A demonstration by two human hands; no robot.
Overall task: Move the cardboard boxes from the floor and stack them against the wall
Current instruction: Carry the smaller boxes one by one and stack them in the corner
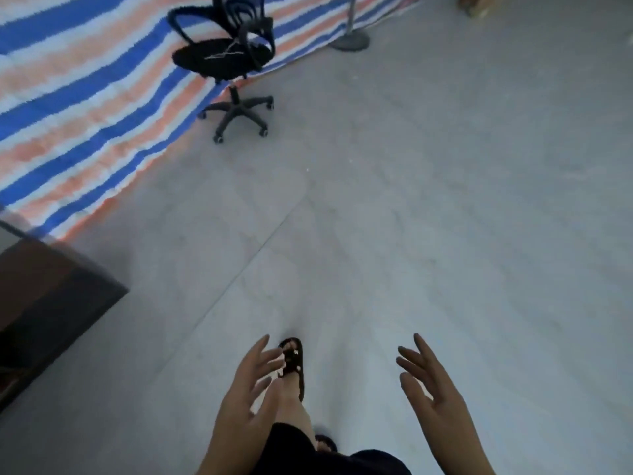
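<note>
My left hand and my right hand are held out in front of me at the bottom of the view, palms facing each other, fingers spread and straight, holding nothing. A brown shape that may be a cardboard box shows at the top right edge, cut off by the frame. A dark brown box-like object sits at the left edge, partly out of view. My foot in a dark sandal is on the grey floor below my hands.
A black office chair on castors stands at the upper middle, at the edge of a blue, orange and white striped tarp. A round grey stand base with a pole is at the upper right. Grey floor spreads ahead.
</note>
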